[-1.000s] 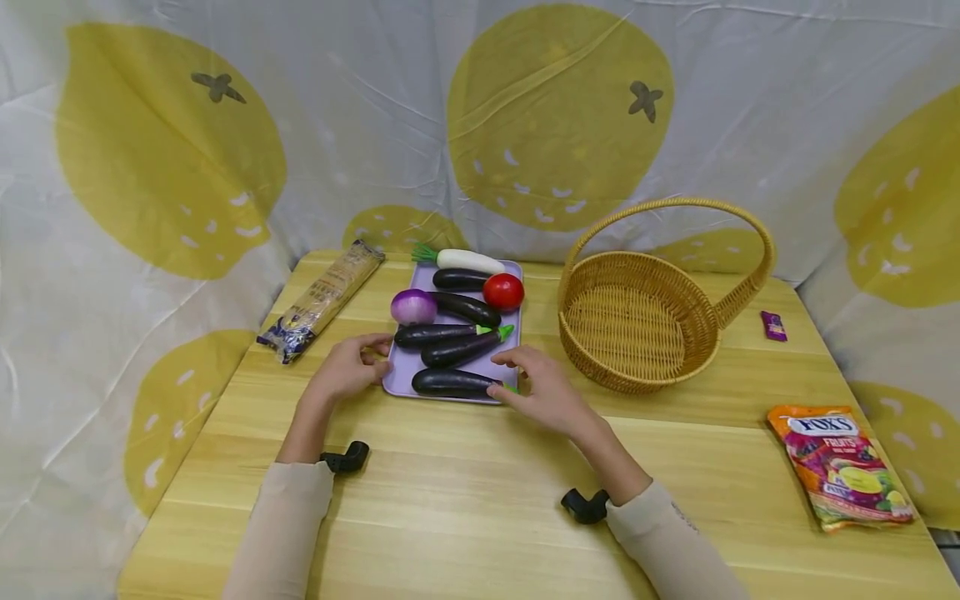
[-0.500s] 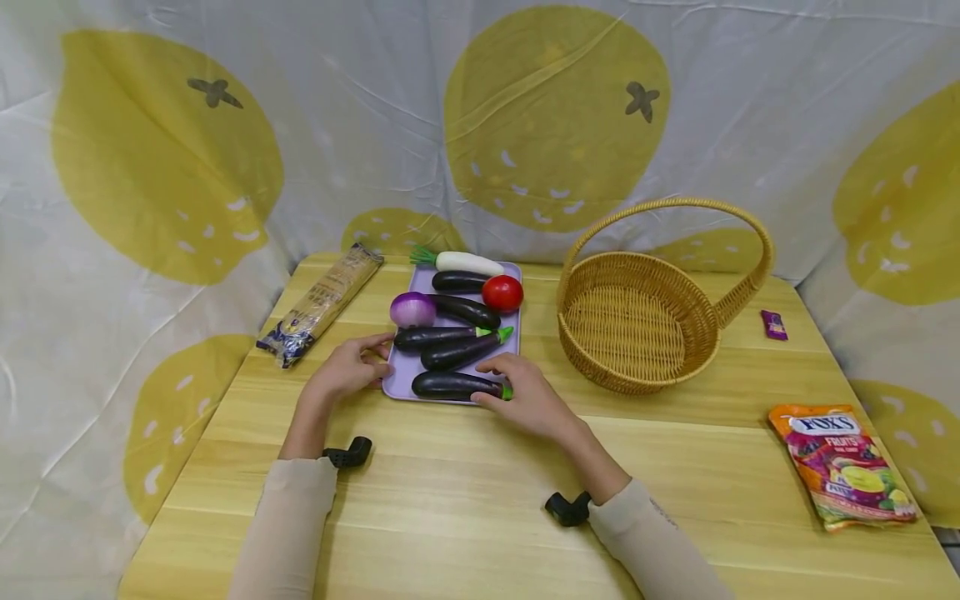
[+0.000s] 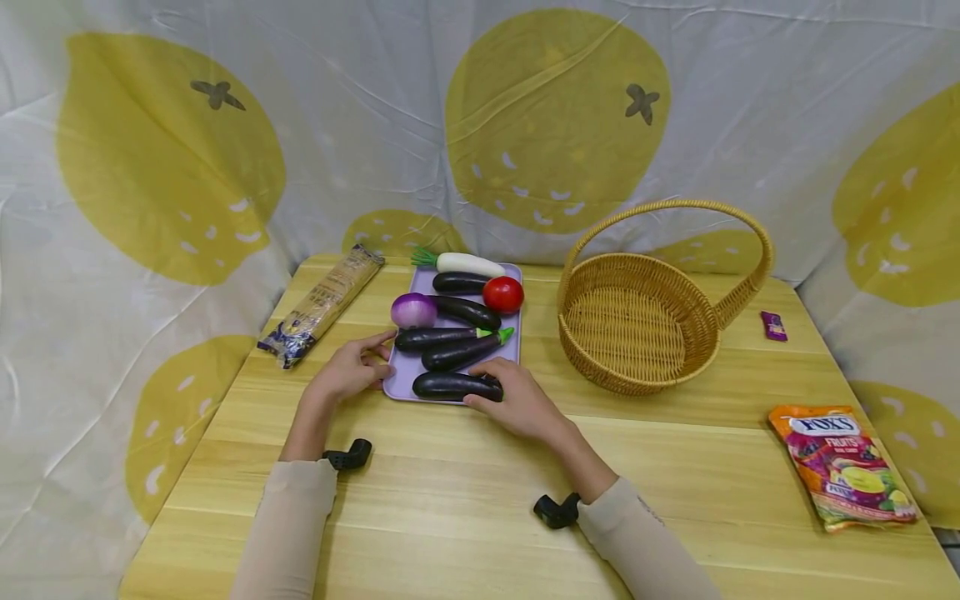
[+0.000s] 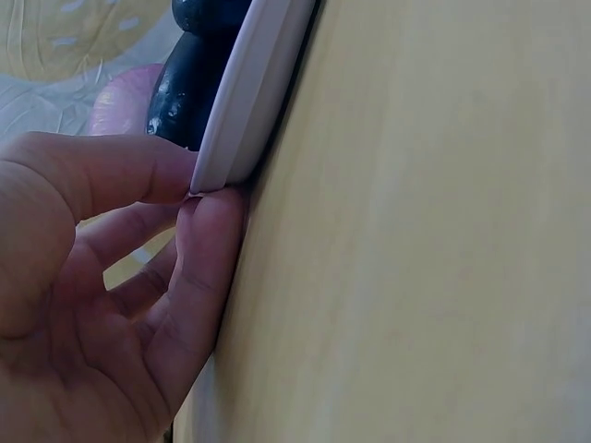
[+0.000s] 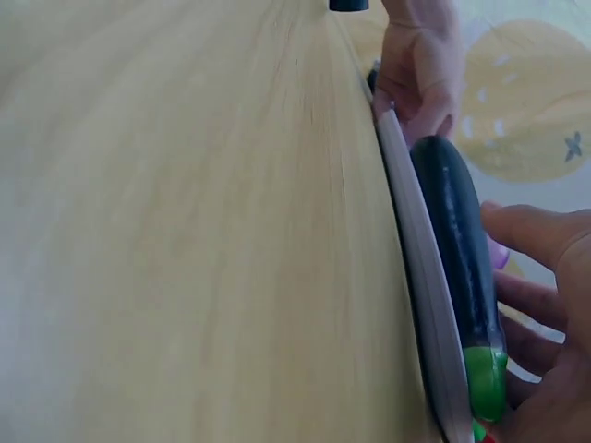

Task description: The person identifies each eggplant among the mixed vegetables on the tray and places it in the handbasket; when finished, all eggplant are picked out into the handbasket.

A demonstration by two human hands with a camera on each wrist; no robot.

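A lilac tray (image 3: 399, 385) bears several dark eggplants, a purple onion (image 3: 414, 310), a red tomato (image 3: 503, 295) and a white radish (image 3: 469, 265). My left hand (image 3: 347, 369) pinches the tray's left edge; in the left wrist view the thumb lies on the rim (image 4: 242, 111) with a finger under it. At the tray's near side, my right hand (image 3: 522, 402) has its thumb and fingers curled round the green-capped end of the nearest eggplant (image 3: 448, 385). That eggplant (image 5: 457, 240) lies along the rim in the right wrist view, its cap covered by the hand in the head view.
A wicker basket (image 3: 572, 354) with a tall handle stands right of the tray. Left of the tray lies a clear packet of noodles (image 3: 322, 307). A small purple wrapped sweet (image 3: 773, 326) and a Fox's candy bag (image 3: 842, 468) lie at the table's right.
My right hand has moved left from the tray's right edge onto the nearest eggplant's capped end, and its fingers have closed in. The left hand has stayed at the tray's edge.
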